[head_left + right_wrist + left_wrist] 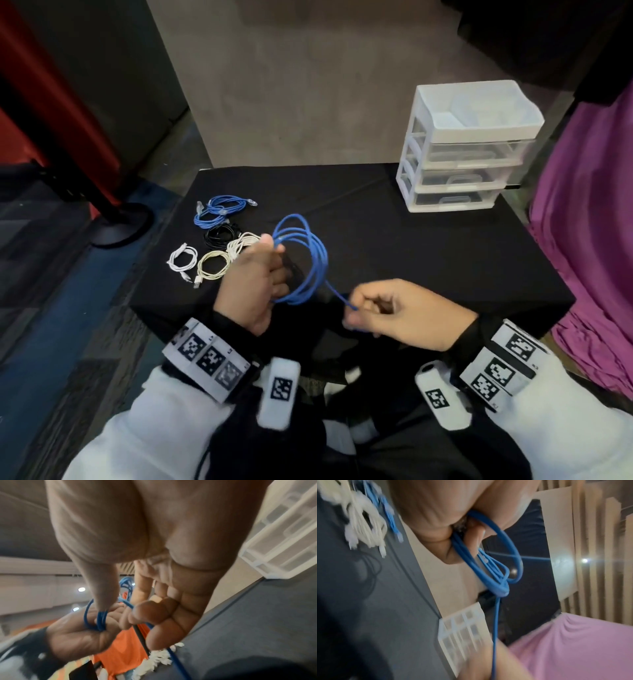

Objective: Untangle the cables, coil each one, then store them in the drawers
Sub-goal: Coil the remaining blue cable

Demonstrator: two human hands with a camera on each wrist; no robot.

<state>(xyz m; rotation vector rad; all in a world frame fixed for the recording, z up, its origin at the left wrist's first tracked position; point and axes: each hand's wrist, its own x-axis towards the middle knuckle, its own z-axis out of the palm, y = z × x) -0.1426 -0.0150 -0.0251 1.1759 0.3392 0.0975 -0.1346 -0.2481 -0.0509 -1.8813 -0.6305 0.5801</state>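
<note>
Blue cable (305,260) is what's being worked on right now, so the coiling stage looks nearly wrapped up. Several loops of it are gripped by the left hand (255,284) above the black-draped surface (428,260), fingers curled round the bundle, while the loose tail is pinched between thumb and fingers of the right hand (397,311). Only a short stretch looks left to be wound on, though the very end can't be made out.

Five coils have already been laid out at the far-left part of the surface: another blue coil (221,209), a black coil (222,234), a white coil (183,260) and two cream coils (214,265). No tangle is seen anywhere, so untangling is probably done.

Storage hasn't been started, as far as can be judged. The drawer unit (469,147) sits at the far-right corner, well apart from the coils, with all three drawers pushed in; whether anything's inside can't be told.
</note>
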